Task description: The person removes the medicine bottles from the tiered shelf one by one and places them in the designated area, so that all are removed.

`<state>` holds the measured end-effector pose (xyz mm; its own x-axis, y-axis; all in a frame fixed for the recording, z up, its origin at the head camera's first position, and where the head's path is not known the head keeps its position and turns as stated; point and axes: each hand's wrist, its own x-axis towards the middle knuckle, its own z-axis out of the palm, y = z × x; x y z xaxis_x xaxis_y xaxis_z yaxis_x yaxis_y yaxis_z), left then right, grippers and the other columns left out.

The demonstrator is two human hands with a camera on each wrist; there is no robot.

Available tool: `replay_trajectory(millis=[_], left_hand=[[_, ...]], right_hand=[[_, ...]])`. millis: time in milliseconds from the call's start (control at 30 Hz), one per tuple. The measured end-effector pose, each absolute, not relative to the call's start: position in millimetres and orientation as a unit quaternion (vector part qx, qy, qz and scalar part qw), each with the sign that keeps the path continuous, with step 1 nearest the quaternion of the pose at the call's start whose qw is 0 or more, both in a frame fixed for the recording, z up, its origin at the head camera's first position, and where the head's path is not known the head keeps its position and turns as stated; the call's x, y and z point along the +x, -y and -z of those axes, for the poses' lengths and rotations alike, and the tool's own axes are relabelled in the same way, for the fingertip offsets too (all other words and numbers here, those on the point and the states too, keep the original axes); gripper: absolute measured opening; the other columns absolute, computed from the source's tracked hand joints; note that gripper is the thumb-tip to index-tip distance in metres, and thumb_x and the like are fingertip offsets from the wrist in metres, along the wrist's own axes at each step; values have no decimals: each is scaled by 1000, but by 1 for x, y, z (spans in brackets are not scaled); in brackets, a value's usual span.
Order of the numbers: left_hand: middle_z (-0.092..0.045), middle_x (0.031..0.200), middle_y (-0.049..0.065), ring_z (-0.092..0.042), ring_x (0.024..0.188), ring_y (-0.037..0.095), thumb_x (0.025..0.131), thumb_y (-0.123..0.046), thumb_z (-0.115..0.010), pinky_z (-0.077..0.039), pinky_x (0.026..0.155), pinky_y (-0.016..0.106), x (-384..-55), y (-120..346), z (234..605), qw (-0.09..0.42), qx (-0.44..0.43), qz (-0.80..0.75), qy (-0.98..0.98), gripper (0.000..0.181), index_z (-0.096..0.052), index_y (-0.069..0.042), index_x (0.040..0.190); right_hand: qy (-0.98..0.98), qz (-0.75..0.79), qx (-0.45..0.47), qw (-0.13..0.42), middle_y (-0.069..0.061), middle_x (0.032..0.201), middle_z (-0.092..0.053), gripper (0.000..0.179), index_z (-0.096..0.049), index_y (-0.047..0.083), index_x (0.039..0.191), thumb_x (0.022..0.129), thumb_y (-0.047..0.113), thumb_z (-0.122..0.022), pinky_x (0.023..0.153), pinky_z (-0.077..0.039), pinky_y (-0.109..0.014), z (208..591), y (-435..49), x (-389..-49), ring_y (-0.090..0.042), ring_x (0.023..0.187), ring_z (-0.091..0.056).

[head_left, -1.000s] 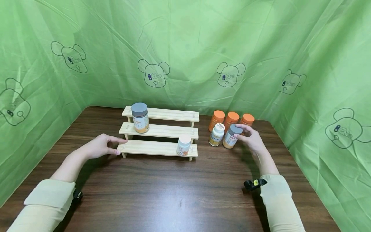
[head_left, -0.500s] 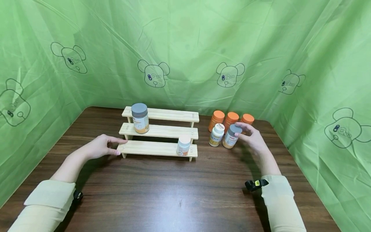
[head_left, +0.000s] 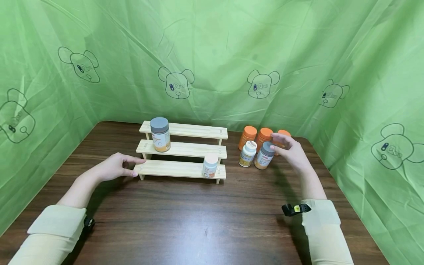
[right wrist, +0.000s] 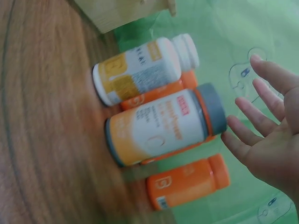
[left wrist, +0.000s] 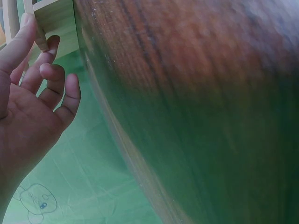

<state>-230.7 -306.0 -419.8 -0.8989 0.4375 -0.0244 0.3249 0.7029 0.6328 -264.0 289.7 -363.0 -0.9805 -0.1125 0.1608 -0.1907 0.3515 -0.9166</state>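
In the head view, my left hand [head_left: 112, 167] holds the left end of a three-step wooden display rack [head_left: 179, 167], thumb at the front edge of the lowest step. The left wrist view shows its other fingers loosely bent. My right hand [head_left: 291, 151] is beside a grey-capped supplement bottle [head_left: 264, 156], its fingers spread and apart from the cap in the right wrist view. Touching or nearly touching that bottle is a white-capped bottle [head_left: 247, 154]. Behind them stand three orange bottles [head_left: 247, 137], partly hidden.
A large grey-capped jar [head_left: 160, 136] stands on the rack's middle step at the left. On the lowest step's right end is a small white bottle [head_left: 210, 167]. Green curtains [head_left: 218, 55] enclose the brown table [head_left: 185, 221] at the back and sides.
My right hand has let go of the grey-capped bottle's cap and drawn slightly to the right, fingers spreading. The bottle stays in place. My left hand has not moved.
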Motion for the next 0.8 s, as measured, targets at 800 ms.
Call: replay_trajectory(millis=[800], left_hand=[[-62, 82, -1, -35, 51, 5, 76, -26, -78, -38, 62, 24, -231, 307, 419, 82, 210, -310, -924, 51, -64, -17, 125]], right_hand=[[781, -604, 155, 18, -5, 136, -52, 50, -51, 10, 134, 87, 13, -68, 97, -40, -24, 316, -239, -245, -23, 128, -45]])
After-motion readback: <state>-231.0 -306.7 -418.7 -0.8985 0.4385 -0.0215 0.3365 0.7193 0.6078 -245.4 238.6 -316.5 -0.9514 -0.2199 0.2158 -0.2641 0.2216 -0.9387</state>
